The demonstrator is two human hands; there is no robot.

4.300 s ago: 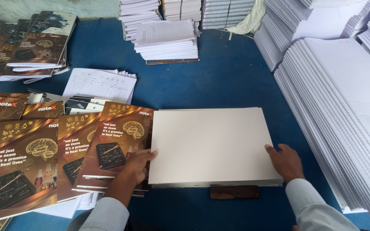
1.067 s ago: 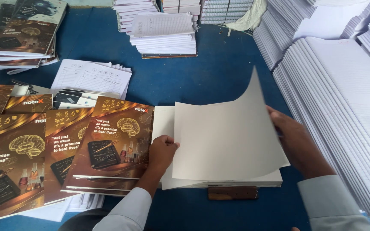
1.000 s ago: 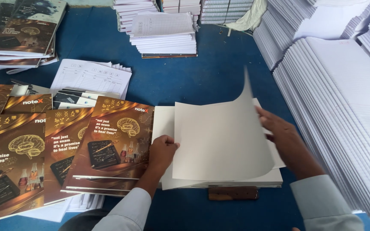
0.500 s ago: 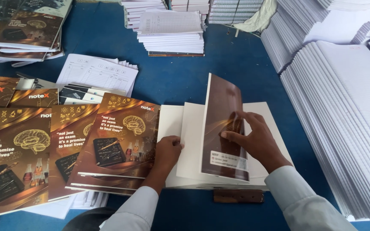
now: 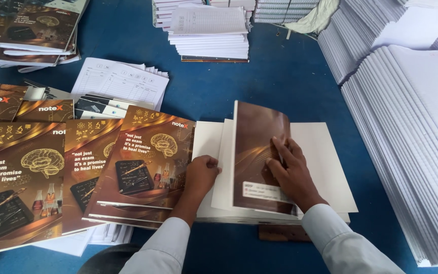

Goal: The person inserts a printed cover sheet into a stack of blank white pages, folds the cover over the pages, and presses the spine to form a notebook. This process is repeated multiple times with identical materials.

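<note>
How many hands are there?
2. The left hand rests on the white stack's left edge, beside the brown covers. The right hand presses on the folded brown cover atop that stack.

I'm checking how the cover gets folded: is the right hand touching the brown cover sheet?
Touching. The head view shows the right hand lying flat on the brown cover sheet, fingers spread across its printed face.
</note>
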